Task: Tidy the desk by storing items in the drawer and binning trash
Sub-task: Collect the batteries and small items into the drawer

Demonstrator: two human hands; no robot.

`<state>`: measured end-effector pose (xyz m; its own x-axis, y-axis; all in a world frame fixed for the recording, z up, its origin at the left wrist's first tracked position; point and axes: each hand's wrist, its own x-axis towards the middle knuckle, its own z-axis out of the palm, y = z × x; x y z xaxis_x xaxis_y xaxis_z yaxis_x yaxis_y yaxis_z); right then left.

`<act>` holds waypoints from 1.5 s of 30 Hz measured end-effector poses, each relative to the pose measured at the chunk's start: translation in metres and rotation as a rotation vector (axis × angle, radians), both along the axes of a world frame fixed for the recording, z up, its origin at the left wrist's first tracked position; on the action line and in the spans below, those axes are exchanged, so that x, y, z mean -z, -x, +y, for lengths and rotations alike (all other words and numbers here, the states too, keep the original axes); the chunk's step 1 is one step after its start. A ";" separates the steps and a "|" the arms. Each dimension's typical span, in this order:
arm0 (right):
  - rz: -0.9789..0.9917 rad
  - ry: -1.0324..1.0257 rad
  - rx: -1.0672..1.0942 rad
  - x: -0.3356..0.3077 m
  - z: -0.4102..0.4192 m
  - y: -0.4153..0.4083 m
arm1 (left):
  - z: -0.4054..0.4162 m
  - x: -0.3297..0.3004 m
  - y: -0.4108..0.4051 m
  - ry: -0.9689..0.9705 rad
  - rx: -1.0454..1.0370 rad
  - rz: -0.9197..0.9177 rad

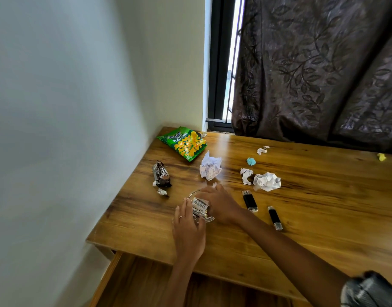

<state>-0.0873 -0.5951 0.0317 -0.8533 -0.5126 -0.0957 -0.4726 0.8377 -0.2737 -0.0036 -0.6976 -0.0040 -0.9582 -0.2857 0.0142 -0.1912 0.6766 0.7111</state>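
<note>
From the head camera, both hands cup a small glass bowl (200, 214) of batteries (199, 208) near the desk's (301, 218) front left corner. The left hand (188, 231) has its fingers together, curled on the rim; the right hand (219, 207) has curled fingers gripping the far side. The open drawer (146, 284) lies below the front edge.
</note>
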 end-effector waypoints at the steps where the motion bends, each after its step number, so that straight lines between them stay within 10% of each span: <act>1: 0.012 -0.034 -0.021 0.000 -0.001 0.000 | -0.002 0.003 0.001 0.049 0.031 -0.012; 11: 0.164 -0.127 -0.052 -0.005 0.005 -0.003 | -0.006 0.031 0.001 0.309 0.050 0.144; 18: 0.163 0.229 0.156 -0.001 0.020 0.006 | -0.006 0.032 0.003 0.351 0.052 0.132; 32: 0.291 -0.049 0.117 0.006 -0.001 -0.011 | -0.005 0.033 -0.001 0.394 0.035 0.192; 39: 0.070 0.309 0.231 -0.028 0.016 0.001 | -0.003 0.033 -0.001 0.313 0.010 0.186; 45: -0.113 0.092 0.090 -0.032 0.024 -0.002 | -0.003 0.032 0.000 0.341 -0.010 0.175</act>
